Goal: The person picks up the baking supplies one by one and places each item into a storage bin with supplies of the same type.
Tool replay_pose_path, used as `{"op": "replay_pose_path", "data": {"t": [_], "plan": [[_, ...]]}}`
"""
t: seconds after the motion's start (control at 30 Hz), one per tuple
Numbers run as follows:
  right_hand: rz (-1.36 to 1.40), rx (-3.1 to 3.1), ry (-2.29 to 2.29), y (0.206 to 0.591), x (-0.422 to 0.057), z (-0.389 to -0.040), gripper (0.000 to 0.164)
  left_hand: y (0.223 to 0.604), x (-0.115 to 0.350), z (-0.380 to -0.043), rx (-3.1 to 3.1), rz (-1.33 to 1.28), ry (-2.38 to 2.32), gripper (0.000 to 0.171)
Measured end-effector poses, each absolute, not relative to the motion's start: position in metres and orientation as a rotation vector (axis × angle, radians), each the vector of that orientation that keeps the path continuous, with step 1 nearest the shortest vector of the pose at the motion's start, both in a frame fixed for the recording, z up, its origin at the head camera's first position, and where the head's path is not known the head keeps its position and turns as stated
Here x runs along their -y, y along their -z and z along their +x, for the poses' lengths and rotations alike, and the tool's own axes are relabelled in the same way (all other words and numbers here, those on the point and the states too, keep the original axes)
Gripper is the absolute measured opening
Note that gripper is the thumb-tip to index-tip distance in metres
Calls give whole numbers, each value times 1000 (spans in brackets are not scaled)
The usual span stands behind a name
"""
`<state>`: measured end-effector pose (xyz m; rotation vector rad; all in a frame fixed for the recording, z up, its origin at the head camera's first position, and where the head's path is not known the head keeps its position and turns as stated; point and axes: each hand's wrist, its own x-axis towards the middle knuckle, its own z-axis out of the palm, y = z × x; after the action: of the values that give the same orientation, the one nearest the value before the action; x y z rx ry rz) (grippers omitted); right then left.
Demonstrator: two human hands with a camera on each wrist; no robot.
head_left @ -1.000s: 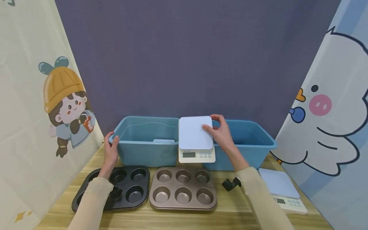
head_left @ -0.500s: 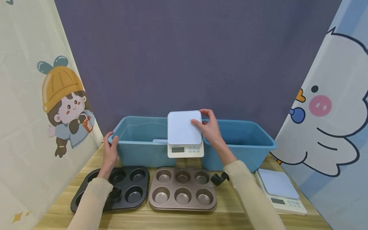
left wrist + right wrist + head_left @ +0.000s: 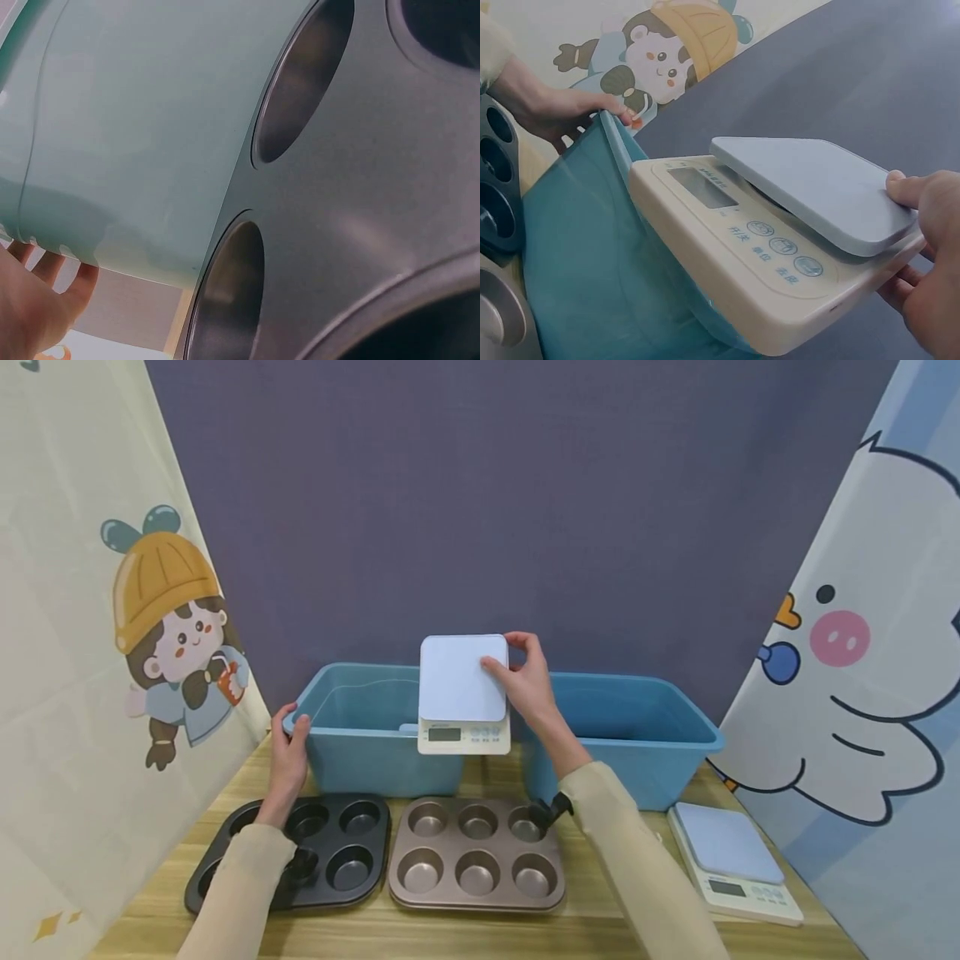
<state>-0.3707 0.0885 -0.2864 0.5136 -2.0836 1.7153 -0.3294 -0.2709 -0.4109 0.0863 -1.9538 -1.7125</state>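
Note:
A white kitchen scale hangs in the air over the right end of the left blue bin. My right hand grips it by its right edge, thumb on the weighing plate and fingers underneath, as the right wrist view shows on the scale. At the bin's left end my left hand holds the rim, thumb and fingers on either side of it. Inside that bin, part of a white flat item shows; the raised scale hides the rest.
A second blue bin stands to the right. In front lie a black muffin tin and a brown muffin tin. Another white scale lies at the table's right. A dark curtain hangs behind.
My right hand has carried the scale leftward and a little higher, from between the two bins to over the left bin's end. The left hand stays on the rim.

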Motion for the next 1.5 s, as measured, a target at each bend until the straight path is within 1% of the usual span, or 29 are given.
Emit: {"op": "replay_pose_path", "data": {"t": [0.57,1.03,1.27,1.5], "plan": [[493,2019,-1713,273,-51,-388,53,411,278,-336,1954,124,1725,57],[391,2002,-1702,279,-36,-402,51,411,272,-330,1939,117,1716,55],[393,1967,-1708,282,-29,-406,51,412,273,-336,1921,113,1742,55],[388,1976,-1701,288,-21,-407,50,411,273,-333,1926,121,1739,55]]}}
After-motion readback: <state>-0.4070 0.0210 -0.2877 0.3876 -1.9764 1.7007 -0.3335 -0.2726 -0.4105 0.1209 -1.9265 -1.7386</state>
